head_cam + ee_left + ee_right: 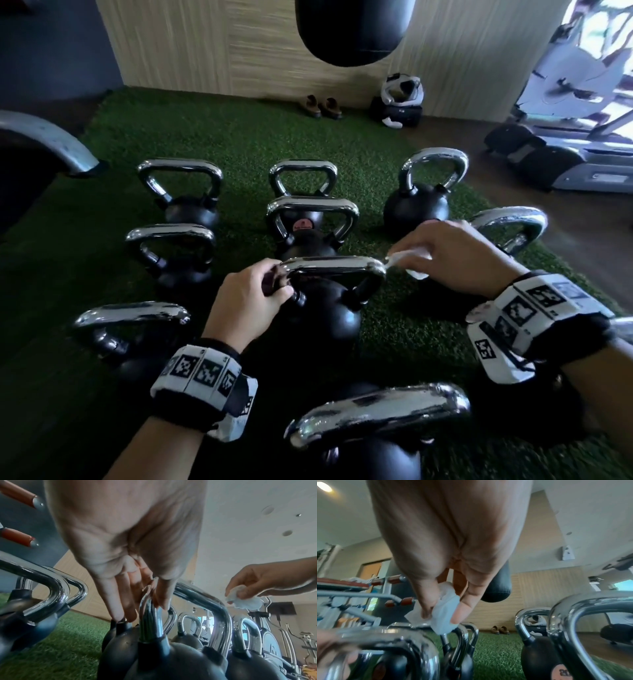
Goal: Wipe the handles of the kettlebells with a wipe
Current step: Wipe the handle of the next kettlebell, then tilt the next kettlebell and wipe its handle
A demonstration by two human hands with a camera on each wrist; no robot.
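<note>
A black kettlebell point(322, 318) with a chrome handle point(332, 265) stands in the middle of the green turf point(394, 329). My left hand point(277, 284) grips the handle's left corner; in the left wrist view the fingers and thumb of that hand point(147, 608) curl round the chrome upright point(149, 622). My right hand point(407, 262) pinches a crumpled white wipe point(416, 263) right at the handle's right corner. In the right wrist view thumb and fingers hold the wipe point(443, 609) just above the handle point(385, 638). Whether the wipe touches the chrome cannot be told.
Several other chrome-handled kettlebells ring the middle one, such as one in front point(376, 418) and one behind point(311, 212). A black punching bag point(352, 31) hangs above the far edge. Shoes point(322, 106) lie by the wall; a treadmill point(582, 164) stands right.
</note>
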